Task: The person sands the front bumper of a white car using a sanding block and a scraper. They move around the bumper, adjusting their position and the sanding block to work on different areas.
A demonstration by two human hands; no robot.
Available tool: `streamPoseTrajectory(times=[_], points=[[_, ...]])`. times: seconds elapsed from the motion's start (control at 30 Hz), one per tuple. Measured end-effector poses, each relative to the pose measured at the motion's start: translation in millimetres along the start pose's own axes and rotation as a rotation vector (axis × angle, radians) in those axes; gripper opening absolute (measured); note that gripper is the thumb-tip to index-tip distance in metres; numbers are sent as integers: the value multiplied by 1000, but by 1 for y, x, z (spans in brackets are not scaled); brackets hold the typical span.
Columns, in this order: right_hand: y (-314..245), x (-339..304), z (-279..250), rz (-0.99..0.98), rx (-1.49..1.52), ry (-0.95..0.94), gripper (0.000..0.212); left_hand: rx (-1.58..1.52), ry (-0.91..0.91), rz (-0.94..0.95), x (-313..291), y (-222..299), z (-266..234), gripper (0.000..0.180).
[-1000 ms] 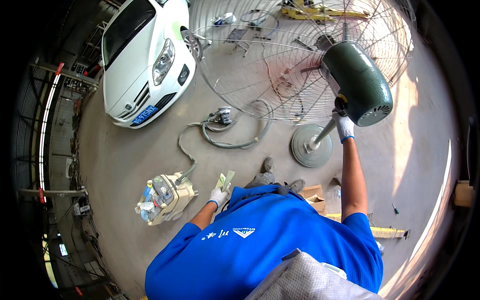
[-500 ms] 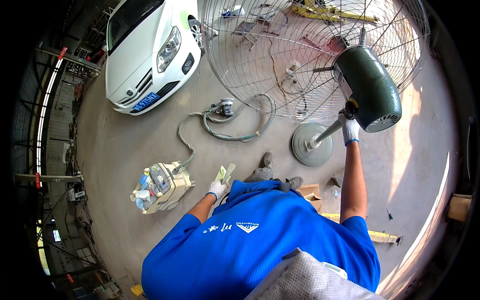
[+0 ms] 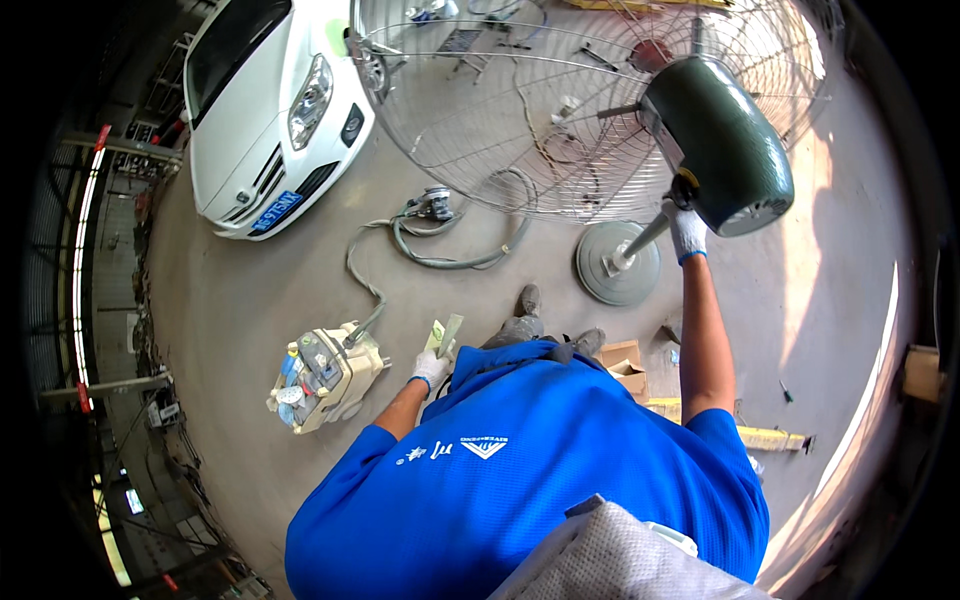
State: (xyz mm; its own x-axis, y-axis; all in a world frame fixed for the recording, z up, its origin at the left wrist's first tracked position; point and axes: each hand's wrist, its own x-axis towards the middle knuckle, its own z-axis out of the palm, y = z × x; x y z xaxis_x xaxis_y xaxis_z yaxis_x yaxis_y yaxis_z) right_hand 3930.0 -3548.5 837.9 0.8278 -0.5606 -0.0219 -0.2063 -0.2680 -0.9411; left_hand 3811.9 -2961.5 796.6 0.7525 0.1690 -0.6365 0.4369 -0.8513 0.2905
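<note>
A large standing fan has a wire cage [image 3: 470, 130], a dark green motor housing [image 3: 722, 140] and a round grey-green base [image 3: 618, 285] on the floor. My right hand [image 3: 686, 230], in a white glove with a blue cuff, is closed round the fan's pole just below the motor; the housing partly hides the fingers. Low at my left side, my left hand [image 3: 431, 368], gloved the same way, is closed on two flat pale strips [image 3: 443, 336] that stick out past the fingers. Their exact kind cannot be made out.
Left of me stands a beige wheeled vacuum unit [image 3: 345, 375]; its hose [image 3: 450, 262] loops over the floor to a round sander [image 3: 436, 203]. A white car [image 3: 265, 130] is parked far left. An open cardboard box [image 3: 625, 370] and a yellow bar [image 3: 775, 438] lie by my right side.
The view has turned slightly, so the car and fan sit differently in the picture. Both hands keep their holds, on the pole and on the strips.
</note>
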Motion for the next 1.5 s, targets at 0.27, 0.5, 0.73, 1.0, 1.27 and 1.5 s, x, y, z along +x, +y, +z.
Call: streamPoseTrajectory(times=[0.27,0.5,0.73,1.0,1.27,1.5], points=[[-5,-8,3,-53,-106,69,20,99,-22,12,-19,41,-13,31],[11,-5,-5,-106,-160,7,21,163,-45,29,-17,67,-19,31],[32,8,-9,-72,-139,-81,22,103,-50,105,-14,61,-20,29],[113,17,14,-298,-376,-88,22,91,-77,117,-13,77,-31,25],[90,11,12,-99,-441,-277,42,86,-52,131,-4,62,-18,24],[22,5,-9,-75,-136,-112,18,196,-85,76,-14,75,-18,32]])
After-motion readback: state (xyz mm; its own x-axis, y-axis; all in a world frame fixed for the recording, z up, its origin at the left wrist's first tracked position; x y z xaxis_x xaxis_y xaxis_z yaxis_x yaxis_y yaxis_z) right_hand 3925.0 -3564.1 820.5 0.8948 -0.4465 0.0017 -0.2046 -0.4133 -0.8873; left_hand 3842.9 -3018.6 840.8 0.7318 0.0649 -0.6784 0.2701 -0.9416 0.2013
